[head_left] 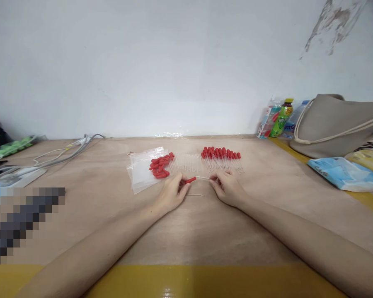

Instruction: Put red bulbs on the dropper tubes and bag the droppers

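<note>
My left hand (173,192) pinches a red rubber dropper bulb (190,180), which points right. The fingers of my right hand (229,188) are closed on the far end of a thin clear dropper tube (202,178). The tube's left end meets the bulb's mouth; how deep it sits inside I cannot tell. A single clear tube (195,195) lies just below, partly behind my left hand. Beyond my hands are a pile of loose red bulbs (159,166), a row of bare clear tubes (188,162) and several red-capped droppers (219,154) side by side.
Clear zip bags (139,176) lie under the loose bulbs. Cables (66,152) run along the left. At the right stand bottles (281,118), a grey bag (335,122) and a blue packet (345,174). A white wall (174,70) closes off the table's back edge.
</note>
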{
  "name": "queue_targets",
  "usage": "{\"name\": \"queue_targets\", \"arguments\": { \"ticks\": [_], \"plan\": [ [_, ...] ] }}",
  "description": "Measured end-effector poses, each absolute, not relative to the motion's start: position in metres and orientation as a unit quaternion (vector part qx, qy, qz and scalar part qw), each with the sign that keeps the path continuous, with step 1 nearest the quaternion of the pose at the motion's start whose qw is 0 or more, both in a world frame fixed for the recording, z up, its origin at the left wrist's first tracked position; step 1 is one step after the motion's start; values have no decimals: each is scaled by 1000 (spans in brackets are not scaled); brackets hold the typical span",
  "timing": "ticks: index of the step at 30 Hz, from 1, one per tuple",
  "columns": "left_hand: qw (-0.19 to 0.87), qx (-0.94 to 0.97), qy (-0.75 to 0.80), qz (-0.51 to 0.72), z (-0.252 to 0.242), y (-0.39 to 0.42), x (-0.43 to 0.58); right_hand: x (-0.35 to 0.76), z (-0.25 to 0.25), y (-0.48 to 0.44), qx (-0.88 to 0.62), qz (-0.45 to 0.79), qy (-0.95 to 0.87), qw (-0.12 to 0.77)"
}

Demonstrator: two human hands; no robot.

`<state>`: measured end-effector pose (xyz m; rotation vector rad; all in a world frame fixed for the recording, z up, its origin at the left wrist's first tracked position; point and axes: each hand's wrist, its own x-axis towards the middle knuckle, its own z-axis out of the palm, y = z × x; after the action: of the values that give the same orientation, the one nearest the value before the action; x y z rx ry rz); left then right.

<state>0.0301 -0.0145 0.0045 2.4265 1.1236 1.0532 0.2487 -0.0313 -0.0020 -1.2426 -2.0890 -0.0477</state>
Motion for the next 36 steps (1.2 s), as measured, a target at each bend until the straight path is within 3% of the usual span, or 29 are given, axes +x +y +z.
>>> {"name": "queue_targets", "arguments": {
  "ticks": [20,36],
  "plan": [
    [113,846,326,407,4,-11,29,244,-4,-27,-388,21,-840,380],
    [57,894,294,332,6,-12,25,242,0,-30,-339,-121,-861,358]
  ]
}}
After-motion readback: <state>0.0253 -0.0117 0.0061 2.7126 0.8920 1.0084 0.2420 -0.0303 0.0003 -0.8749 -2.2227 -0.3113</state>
